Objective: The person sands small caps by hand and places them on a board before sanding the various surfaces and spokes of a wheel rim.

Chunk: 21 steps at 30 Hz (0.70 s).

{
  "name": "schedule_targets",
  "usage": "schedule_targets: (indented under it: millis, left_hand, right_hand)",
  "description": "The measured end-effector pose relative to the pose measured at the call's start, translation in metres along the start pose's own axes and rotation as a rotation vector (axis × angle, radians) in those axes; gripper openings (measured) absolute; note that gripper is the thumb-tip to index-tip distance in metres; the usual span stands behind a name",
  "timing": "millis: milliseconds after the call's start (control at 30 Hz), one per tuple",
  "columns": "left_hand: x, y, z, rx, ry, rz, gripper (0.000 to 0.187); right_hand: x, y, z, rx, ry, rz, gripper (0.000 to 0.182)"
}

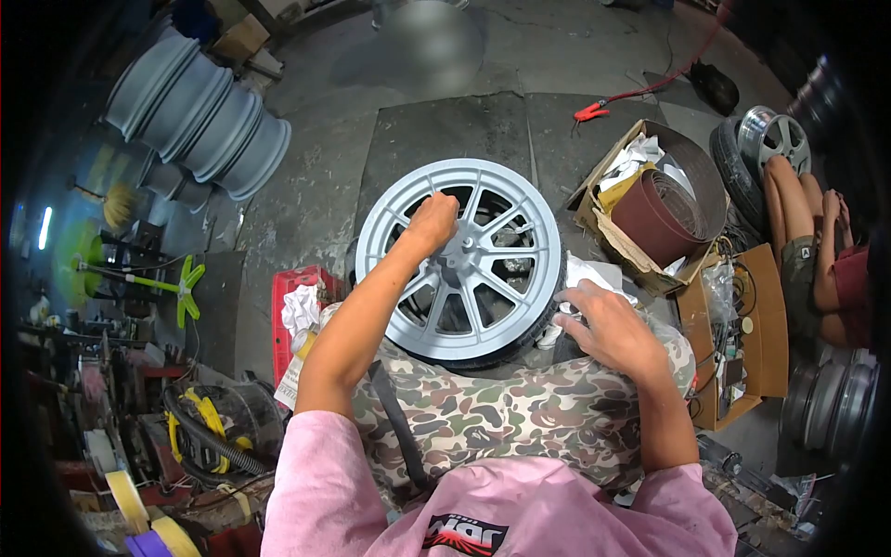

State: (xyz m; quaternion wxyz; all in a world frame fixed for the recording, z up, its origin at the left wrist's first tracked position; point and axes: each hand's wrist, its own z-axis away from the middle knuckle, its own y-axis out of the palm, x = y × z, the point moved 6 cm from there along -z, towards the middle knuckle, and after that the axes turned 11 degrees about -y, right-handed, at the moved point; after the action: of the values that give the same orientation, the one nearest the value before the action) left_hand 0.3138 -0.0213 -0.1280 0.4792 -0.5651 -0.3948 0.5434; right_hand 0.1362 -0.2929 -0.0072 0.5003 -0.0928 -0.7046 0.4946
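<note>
A grey multi-spoke wheel rim [458,351] lies face up in front of me, with a dark tyre edge showing under its near side. My left hand [434,223] is closed against the upper left spokes, near the hub. Its fingertips are hidden, so what it grips, if anything, does not show. Over the near right edge of the rim is my right hand [613,325], open, fingers apart and slightly bent. Just beyond it lies crumpled white paper or cloth [599,274]. Camouflage cloth [520,418] covers my lap below the wheel.
A red crate [288,348] stands left of the wheel. To the right are a cardboard box [617,232] with brown abrasive rolls and an open carton [766,325] of small items. Stacked rims [200,116] are at upper left. Another person [817,232] sits at far right.
</note>
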Motion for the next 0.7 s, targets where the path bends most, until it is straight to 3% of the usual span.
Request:
schedule_targets:
  millis: [200, 400, 700]
  left_hand:
    - [-0.001, 0.000, 0.001, -0.041, 0.008, 0.029, 0.011]
    - [-0.003, -0.002, -0.002, 0.062, -0.083, -0.001, 0.013]
    - [-0.009, -0.013, 0.008, -0.030, -0.102, -0.045, 0.012]
  right_hand:
    - [0.000, 0.001, 0.001, -0.018, -0.016, 0.007, 0.028]
    - [0.003, 0.000, 0.001, -0.005, -0.004, 0.010, 0.028]
    - [0.000, 0.003, 0.001, -0.002, -0.016, 0.033, 0.029]
